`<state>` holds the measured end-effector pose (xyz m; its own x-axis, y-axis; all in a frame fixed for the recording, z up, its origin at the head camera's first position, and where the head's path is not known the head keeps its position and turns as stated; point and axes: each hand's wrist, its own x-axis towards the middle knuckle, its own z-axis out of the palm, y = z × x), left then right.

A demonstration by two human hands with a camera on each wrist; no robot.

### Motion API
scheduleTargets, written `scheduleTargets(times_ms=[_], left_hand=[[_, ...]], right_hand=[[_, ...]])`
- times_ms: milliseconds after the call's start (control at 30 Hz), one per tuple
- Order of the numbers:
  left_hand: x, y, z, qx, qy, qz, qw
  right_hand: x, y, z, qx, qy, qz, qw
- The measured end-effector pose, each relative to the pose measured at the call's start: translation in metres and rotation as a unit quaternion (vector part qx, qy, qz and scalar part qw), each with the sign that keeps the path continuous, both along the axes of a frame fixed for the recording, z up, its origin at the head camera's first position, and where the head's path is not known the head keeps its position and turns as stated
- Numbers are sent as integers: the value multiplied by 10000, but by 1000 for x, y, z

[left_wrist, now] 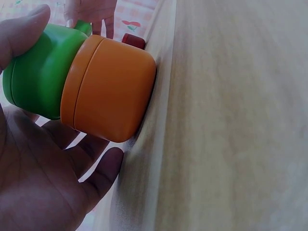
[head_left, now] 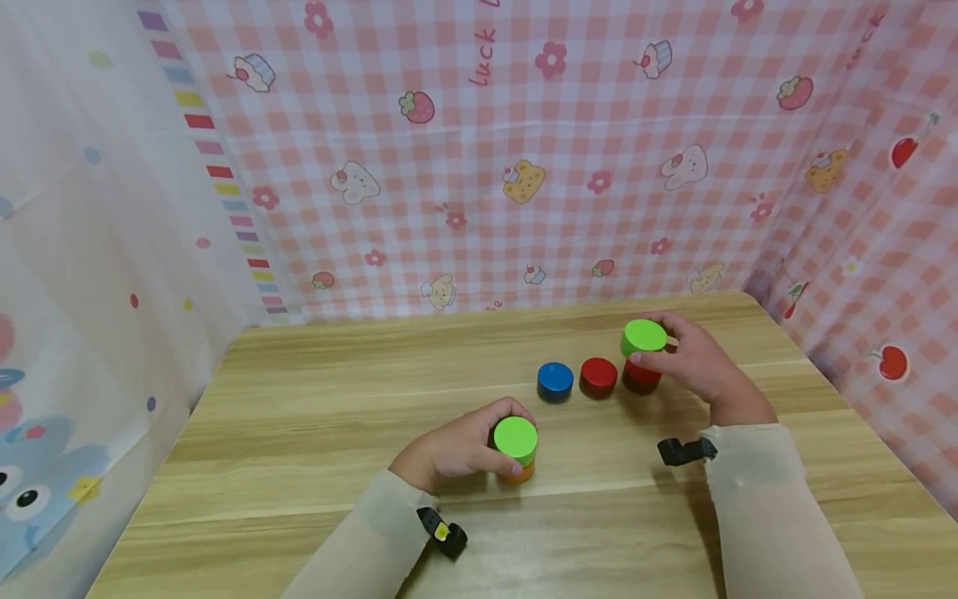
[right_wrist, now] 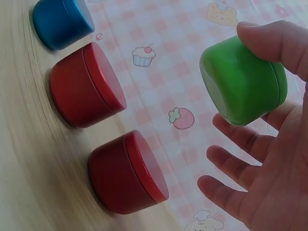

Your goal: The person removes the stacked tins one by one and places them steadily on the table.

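Observation:
My left hand (head_left: 466,443) grips a round green tin (head_left: 515,439) that stands on an orange tin (head_left: 520,475). Close up in the left wrist view, the thumb lies against the green tin (left_wrist: 45,72) while the orange tin (left_wrist: 113,89) is upright on the tabletop below it. Farther right, my right hand (head_left: 694,364) pinches a second green tin (head_left: 644,336) between thumb and fingers. The right wrist view puts this green tin (right_wrist: 243,79) in the air, apart from the dark red tin (right_wrist: 127,173) under it; the remaining fingers are spread.
Left of that dark red tin, another red tin (head_left: 599,378) and a blue tin (head_left: 555,383) stand in a row on the wooden table (head_left: 314,399). A pink checked cloth (head_left: 479,208) hangs along the back edge. Black wrist cameras (head_left: 687,451) sit on both sleeves.

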<state>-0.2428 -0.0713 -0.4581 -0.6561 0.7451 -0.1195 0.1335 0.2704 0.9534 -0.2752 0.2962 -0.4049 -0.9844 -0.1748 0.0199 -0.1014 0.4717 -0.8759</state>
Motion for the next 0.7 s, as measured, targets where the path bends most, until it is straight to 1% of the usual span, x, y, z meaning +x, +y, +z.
scheduleTargets(times_ms=[200,467,700], left_hand=[[1,1,1,14,-4,24,10000],[3,1,2,20,-39,68,10000],[2,1,1,22,-23,51,10000]], right_hand=[[-1,5,-3,-102,-98,-89,9999],[-3,12,-6,36,-146,-244,9996],[-6,19,-10,159,-119,-367,9991]])
